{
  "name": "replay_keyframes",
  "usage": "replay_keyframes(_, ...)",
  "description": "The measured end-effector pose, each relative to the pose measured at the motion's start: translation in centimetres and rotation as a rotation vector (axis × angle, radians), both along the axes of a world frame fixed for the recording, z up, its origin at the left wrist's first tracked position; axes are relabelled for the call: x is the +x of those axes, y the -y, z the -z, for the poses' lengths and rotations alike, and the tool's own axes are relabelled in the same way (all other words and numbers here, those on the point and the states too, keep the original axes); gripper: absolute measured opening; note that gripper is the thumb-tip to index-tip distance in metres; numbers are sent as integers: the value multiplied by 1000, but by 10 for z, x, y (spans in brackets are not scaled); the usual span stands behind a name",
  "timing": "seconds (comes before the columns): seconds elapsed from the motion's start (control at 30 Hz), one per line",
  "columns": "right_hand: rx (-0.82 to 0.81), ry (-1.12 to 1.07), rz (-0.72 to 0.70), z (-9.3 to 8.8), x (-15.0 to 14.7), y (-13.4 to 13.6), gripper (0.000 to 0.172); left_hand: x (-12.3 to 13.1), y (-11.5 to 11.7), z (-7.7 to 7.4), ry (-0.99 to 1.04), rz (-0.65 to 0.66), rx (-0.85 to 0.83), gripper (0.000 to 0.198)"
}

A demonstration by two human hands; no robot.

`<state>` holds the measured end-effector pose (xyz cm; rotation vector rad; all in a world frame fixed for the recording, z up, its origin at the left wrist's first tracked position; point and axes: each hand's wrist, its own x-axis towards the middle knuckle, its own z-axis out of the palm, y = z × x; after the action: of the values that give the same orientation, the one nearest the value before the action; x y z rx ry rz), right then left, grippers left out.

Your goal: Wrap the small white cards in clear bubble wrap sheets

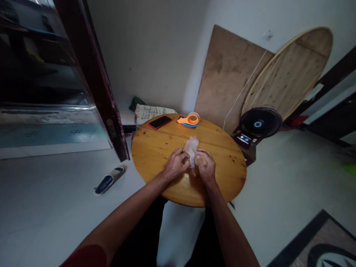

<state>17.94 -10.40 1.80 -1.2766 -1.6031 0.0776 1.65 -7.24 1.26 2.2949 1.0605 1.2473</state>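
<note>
Over the round wooden table (pixel 155 152) I hold a small, crinkled, whitish translucent piece (pixel 191 148) that looks like plastic wrap or a thin bag. My left hand (pixel 177 162) is closed on its left edge, fingers curled. Along its right edge my right hand (pixel 206 165) pinches it between thumb and fingers. Whether anything lies inside the wrap I cannot make out. Behind it on the table stands an orange and blue tape dispenser (pixel 190 119), with a phone (pixel 160 122) in a red case lying to its left.
Against the wall lean a brown board (pixel 222 70) and a round wooden tabletop (pixel 292 70). A round black fan-like device (pixel 260 122) stands right of the table. One slipper (pixel 109 181) lies on the floor at left, near the door frame (pixel 94 70). A printed bag (pixel 150 112) sits behind the table.
</note>
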Motion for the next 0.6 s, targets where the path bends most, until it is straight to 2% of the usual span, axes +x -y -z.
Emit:
replay_keyframes(0.1,-17,-138,96,8,6,-6,24,1,1,0,-49,-29,64,14)
replay_keyframes(0.2,-164,-201,127,17,7,-12,31,1,3,-2,-130,-28,94,13)
replay_keyframes(0.3,-330,-286,106,18,9,-18,39,1,4,-6,-190,-24,103,13)
replay_keyframes(0.47,-631,-369,121,-1,22,-45,46,1,4,-8,-229,11,95,14)
replay_keyframes(0.6,-744,-347,92,-18,30,-81,33,3,1,-7,-217,32,80,17)
